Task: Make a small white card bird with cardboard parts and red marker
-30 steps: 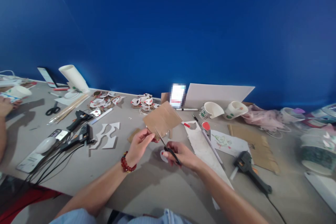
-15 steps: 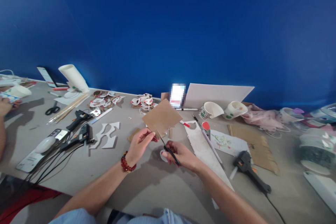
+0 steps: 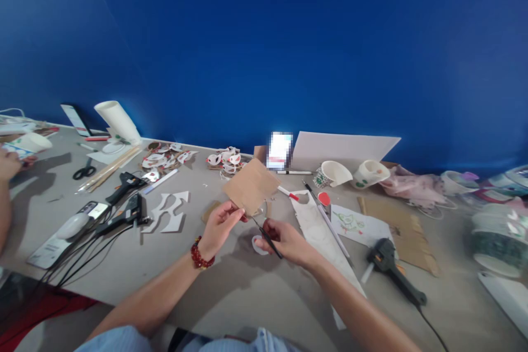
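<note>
My left hand (image 3: 225,225) pinches the near corner of a brown piece of cardboard (image 3: 251,184) between thumb and fingers, holding it above the table. A pair of black-handled scissors (image 3: 268,239) is in my right hand (image 3: 284,241), its blades pointing up and left at the cardboard's lower edge. Whether the blade tips touch the cardboard is hard to see. Below the right edge, a thin curved strip (image 3: 266,209) shows. On the table under the scissors lies a small white disc (image 3: 259,245), partly hidden by my right hand.
To the left are white paper offcuts (image 3: 173,212) and black glue guns (image 3: 124,217) with cables. Small paper birds (image 3: 226,159) sit behind the cardboard. On the right lie a white strip (image 3: 317,236), a drawing (image 3: 363,225) and another glue gun (image 3: 396,272). A co-worker's hand (image 3: 12,165) is far left.
The cardboard has tilted, and its right corner has drawn in to the left. The scissors have shifted slightly and their blades look closer together. More of the white disc shows.
</note>
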Available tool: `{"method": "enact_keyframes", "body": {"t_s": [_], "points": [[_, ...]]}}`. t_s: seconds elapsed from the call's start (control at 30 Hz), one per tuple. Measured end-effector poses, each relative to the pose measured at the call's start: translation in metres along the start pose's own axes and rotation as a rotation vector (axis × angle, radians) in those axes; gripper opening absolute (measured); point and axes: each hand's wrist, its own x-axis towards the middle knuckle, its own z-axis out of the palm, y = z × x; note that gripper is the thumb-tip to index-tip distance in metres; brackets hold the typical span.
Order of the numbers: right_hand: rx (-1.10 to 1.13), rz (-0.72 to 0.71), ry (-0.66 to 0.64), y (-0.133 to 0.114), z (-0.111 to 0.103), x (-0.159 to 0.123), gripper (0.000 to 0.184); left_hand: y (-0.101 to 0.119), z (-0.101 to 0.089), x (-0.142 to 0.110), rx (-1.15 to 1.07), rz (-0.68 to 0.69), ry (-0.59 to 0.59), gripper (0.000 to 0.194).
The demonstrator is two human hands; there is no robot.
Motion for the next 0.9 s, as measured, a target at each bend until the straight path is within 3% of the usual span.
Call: {"method": "enact_keyframes", "body": {"t_s": [0.3,0.9], "points": [[0.142,0.002,-0.118,-0.004,-0.002,-0.004,0.053,0.004,0.001,-0.002,0.022,0.046,-0.035,0.023],[-0.004,0.028,-0.046,-0.003,0.000,-0.001,0.051,0.008,0.000,-0.002,0.171,0.048,-0.055,0.023]]}}
